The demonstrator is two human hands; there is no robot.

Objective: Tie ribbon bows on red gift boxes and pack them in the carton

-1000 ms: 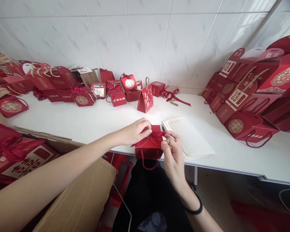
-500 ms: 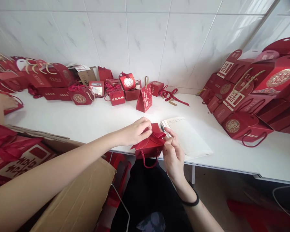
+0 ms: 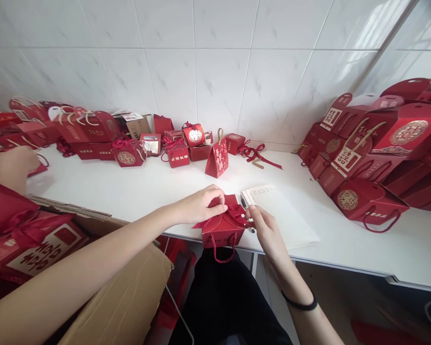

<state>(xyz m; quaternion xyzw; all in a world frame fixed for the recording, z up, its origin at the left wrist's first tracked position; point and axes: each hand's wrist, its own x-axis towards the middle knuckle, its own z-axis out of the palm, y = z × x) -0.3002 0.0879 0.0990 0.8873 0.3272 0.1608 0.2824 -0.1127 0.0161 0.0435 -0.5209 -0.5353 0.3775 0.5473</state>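
Observation:
A small red gift box (image 3: 221,235) with a twisted cord handle (image 3: 223,258) stands at the table's front edge, right before me. On its top lies a red ribbon bow (image 3: 235,211). My left hand (image 3: 210,203) is closed over the top, thumb and fingers pinching the ribbon at the bow's left side. To the right, my right hand (image 3: 264,223) pinches the ribbon's right end with thumb and forefinger. Beside the box, a notepad (image 3: 282,215) with handwriting lies flat, with a pen (image 3: 243,201) at its left edge, partly behind my fingers.
Red gift boxes (image 3: 129,153) line the wall on the left and centre; a taller stack (image 3: 369,158) fills the right. A loose ribbon (image 3: 260,155) lies near the wall. An open cardboard carton (image 3: 129,287) stands at lower left. Another person's hand (image 3: 16,160) is at far left.
My right hand has moved slightly right, away from the bow, its fingers now closer together on the ribbon's end. My left hand stays at the bow. The view has tilted up a little.

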